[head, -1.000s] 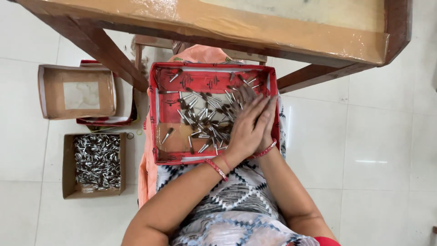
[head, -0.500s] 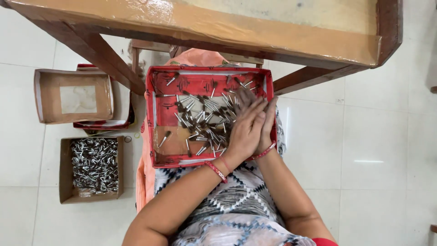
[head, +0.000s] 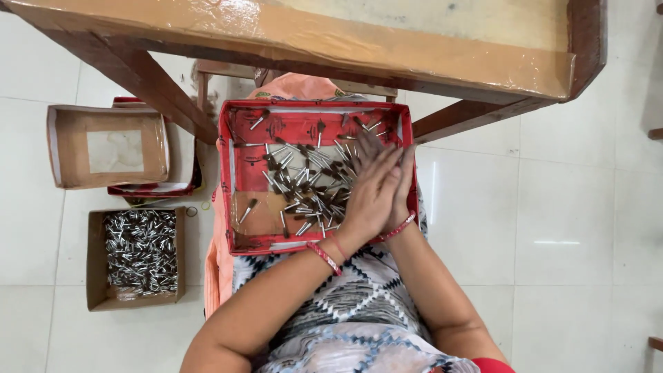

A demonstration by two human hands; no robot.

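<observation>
A red shallow tray [head: 238, 173] rests on my lap, holding several small metal pins with dark heads [head: 307, 183]. My left hand [head: 366, 197] and my right hand [head: 405, 181] are pressed flat, palm against palm, over the tray's right side, fingers pointing up toward the far rim. The left hand covers most of the right one. Whether any pins lie between the palms is hidden. Each wrist wears a red bangle.
A wooden table [head: 331, 41] overhangs the tray's far edge, with its legs slanting down on both sides. On the tiled floor to the left, a cardboard box of shiny metal pins [head: 138, 252] sits below an empty cardboard box [head: 107, 145] stacked on a red tray.
The two hands have stayed pressed together over the tray's right side, shifting only slightly. The tray and boxes have not moved.
</observation>
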